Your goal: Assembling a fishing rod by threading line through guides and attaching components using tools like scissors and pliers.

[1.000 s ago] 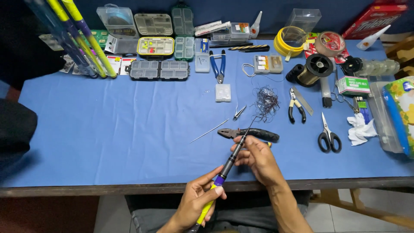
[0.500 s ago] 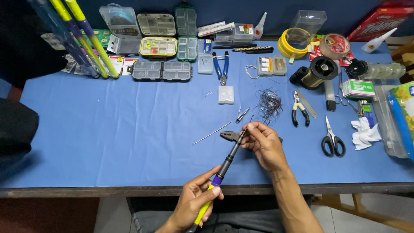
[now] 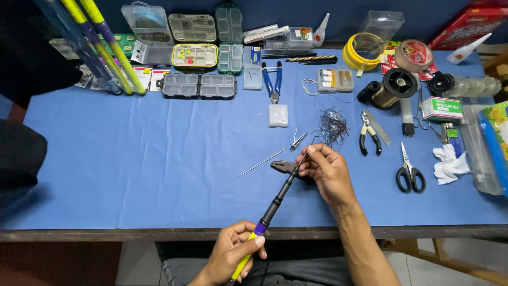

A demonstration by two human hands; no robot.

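The rod slanted over the table's near edge, looking light, stiff and thin at the tip, best held by the handle. The left hand gripped the yellow handle below the edge; the right hand pinched the tip beside the pliers, wrist bent inward.

Left hand: low at the near edge, fingers curled shut around a rod, thumb on top, knuckles toward the left.
Left forearm: runs down out of view at the bottom.
Right hand: farther out over the table, palm down, thumb and forefinger pinched together at the rod's tip.
Right forearm: bare, slanting from the lower right up to the wrist.
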